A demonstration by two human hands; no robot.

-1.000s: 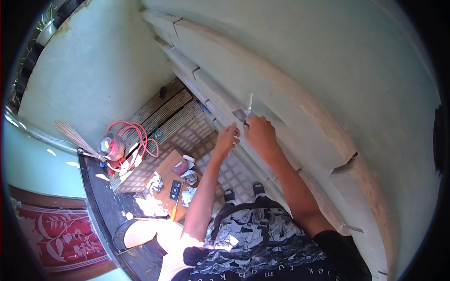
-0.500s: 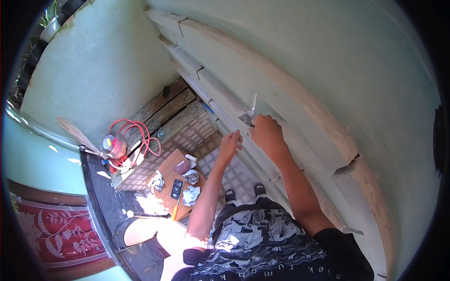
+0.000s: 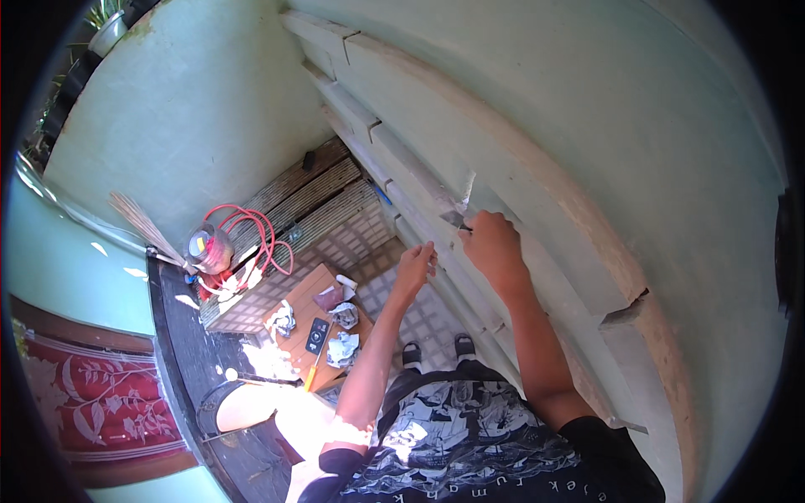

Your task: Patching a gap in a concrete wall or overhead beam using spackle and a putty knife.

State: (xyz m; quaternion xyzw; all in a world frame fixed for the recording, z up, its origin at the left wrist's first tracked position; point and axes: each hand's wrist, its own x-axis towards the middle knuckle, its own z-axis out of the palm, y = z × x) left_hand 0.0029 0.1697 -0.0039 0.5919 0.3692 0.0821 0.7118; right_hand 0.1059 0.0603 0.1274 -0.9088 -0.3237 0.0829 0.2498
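My right hand [image 3: 493, 243] is closed round the handle of a putty knife, mostly hidden in the fist. Its flat blade [image 3: 455, 219] sticks out to the left, close to a board of the pale slatted wall [image 3: 411, 155]. Beside the blade, a whitish smear of filler [image 3: 468, 193] shows on the wall. My left hand [image 3: 416, 267] is held up a little lower and to the left, apart from the wall, its fingers curled in. What they hold, if anything, is too small to make out.
A wooden stool [image 3: 302, 293] carries crumpled paper [image 3: 342, 349], a phone [image 3: 316, 334] and an orange-handled tool [image 3: 313, 373]. Behind it, a slatted bench [image 3: 323, 186] holds a red hose [image 3: 270, 226] and a clear container [image 3: 210, 249]. A stick broom [image 3: 142, 220] leans nearby.
The whole view has shifted slightly, so the wall and stool sit a little differently. My right hand with the putty knife is slightly lower and further right in view; the left stays curled.
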